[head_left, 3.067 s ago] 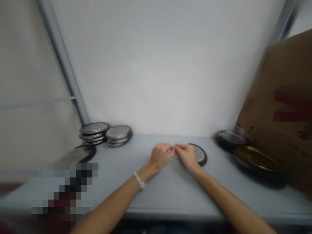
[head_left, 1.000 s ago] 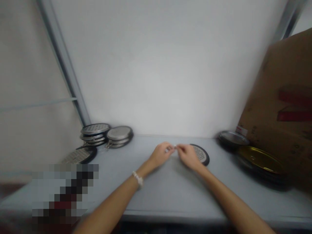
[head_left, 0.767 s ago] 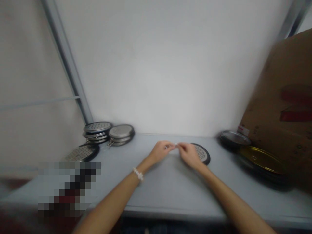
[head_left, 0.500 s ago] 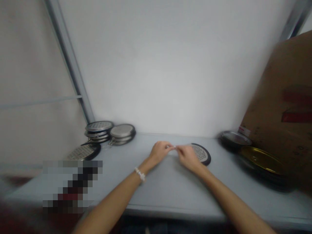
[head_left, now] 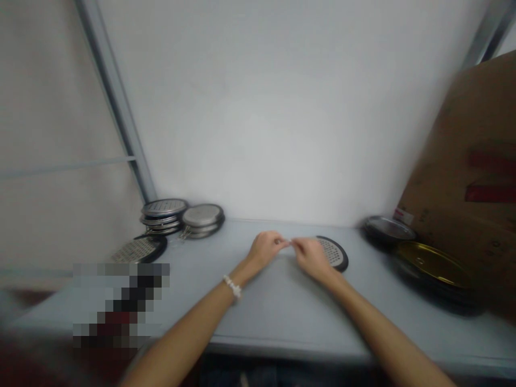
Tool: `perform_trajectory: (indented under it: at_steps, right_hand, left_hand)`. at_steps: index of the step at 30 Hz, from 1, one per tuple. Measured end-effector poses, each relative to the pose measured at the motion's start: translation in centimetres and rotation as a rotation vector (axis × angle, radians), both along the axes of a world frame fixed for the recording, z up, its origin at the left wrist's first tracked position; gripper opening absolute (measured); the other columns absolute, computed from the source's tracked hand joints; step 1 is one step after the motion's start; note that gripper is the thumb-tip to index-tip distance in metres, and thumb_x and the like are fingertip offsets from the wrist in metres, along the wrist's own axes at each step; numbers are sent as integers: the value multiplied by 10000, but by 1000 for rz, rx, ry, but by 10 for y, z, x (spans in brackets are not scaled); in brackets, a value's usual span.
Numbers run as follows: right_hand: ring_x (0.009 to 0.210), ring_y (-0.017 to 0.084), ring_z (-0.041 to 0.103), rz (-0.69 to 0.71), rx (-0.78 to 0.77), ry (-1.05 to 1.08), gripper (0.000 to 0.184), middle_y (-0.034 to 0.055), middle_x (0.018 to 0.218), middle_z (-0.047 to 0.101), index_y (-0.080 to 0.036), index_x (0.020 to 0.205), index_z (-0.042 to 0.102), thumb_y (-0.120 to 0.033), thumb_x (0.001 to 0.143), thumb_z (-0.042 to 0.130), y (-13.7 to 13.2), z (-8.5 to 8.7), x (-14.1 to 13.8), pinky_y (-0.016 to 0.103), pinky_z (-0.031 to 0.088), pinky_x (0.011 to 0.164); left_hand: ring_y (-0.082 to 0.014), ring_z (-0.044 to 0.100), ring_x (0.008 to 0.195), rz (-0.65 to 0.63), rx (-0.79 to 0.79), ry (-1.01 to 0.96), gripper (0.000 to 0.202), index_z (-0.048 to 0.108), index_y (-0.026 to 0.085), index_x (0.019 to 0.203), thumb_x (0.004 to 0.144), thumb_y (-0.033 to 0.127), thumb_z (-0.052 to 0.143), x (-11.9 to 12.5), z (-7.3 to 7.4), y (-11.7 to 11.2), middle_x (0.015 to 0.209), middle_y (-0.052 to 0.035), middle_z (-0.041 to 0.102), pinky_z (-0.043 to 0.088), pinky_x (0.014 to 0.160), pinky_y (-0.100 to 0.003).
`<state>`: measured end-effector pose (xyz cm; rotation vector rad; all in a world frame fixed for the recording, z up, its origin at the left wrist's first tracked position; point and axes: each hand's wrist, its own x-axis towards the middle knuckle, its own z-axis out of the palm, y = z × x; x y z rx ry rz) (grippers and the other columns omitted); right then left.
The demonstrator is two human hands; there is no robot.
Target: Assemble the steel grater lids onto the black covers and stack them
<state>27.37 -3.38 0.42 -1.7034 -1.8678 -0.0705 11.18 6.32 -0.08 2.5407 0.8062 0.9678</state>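
My left hand (head_left: 266,248), with a pale bracelet (head_left: 233,287) on its wrist, is closed in a pinch above the grey table (head_left: 278,317). Fingertip to fingertip with it, my right hand (head_left: 311,257) pinches too. Between the two sits a tiny whitish bit, too small and blurred to name. Behind my right hand, partly covered by it, lies a round grater-like disc (head_left: 334,253) with a perforated pale face and a black rim.
Two stacks of round metal discs (head_left: 164,207) (head_left: 202,216) stand at the back left, and another perforated disc (head_left: 139,250) lies nearer. Dark-rimmed round pieces, one silver (head_left: 390,228), one gold (head_left: 433,263), rest at right beside a cardboard box (head_left: 463,161). A white wall (head_left: 282,107) rises behind.
Both hands keep almost the same place and the same pinch. The whitish bit between the fingertips shows a little less now.
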Motion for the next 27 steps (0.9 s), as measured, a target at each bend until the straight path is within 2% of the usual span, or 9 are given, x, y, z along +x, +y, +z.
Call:
perform_trajectory:
  at_steps: [2,4,8,11,15,18,25,27]
  right_hand:
    - [841,211,689,-35,13,3,274,89,919,775,-182,908,742,-188,968,474,1,0,3,251,386,725]
    - [820,206,687,-10,14,0,282,83,902,773,-184,906,741,-197,976,468,1,0,4,251,390,727]
    - [820,196,688,96,5,-16,286,70,893,770,-182,905,731,-176,980,455,-1,-1,3,246,386,733]
    - [841,197,688,90,-5,-40,275,75,902,769,-180,902,726,-158,969,461,0,-2,3,245,379,739]
    - [825,197,681,0,-26,-75,270,77,893,767,-187,882,725,-169,965,469,1,0,5,248,367,726]
    - [811,194,678,1,-34,-86,274,74,879,764,-188,868,722,-171,965,467,0,1,6,251,359,708]
    - [803,188,679,107,-23,-68,283,71,876,765,-182,871,718,-159,973,455,-1,-1,3,243,368,713]
    - [815,192,683,94,-18,-69,278,73,893,768,-184,883,722,-153,969,459,0,-2,3,244,372,722]
  left_hand:
    - [-178,695,882,-90,9,-16,101,773,183,881,884,241,691,0,1,0,956,-47,778,496,817,-274]
    - [-170,691,912,-135,16,-22,95,768,184,879,886,194,674,0,2,0,982,-41,774,493,843,-270]
    - [-181,688,870,-68,21,10,125,765,168,874,901,253,677,-1,1,0,923,-49,770,492,829,-280]
    - [-194,689,861,-15,19,18,157,764,159,893,892,301,697,-1,-1,0,923,-61,770,494,825,-291]
    - [-182,691,919,-112,13,15,100,769,174,906,883,219,684,0,-3,2,994,-53,773,489,867,-281]
    - [-177,694,885,-155,-11,39,116,781,180,912,880,214,674,0,-2,3,965,-46,782,490,842,-272]
    - [-201,700,861,-12,-9,31,171,793,178,872,899,310,687,-1,1,-1,914,-61,784,484,822,-286]
    - [-203,703,877,-1,-1,29,160,792,182,880,895,308,694,-1,0,-1,923,-59,784,486,835,-287]
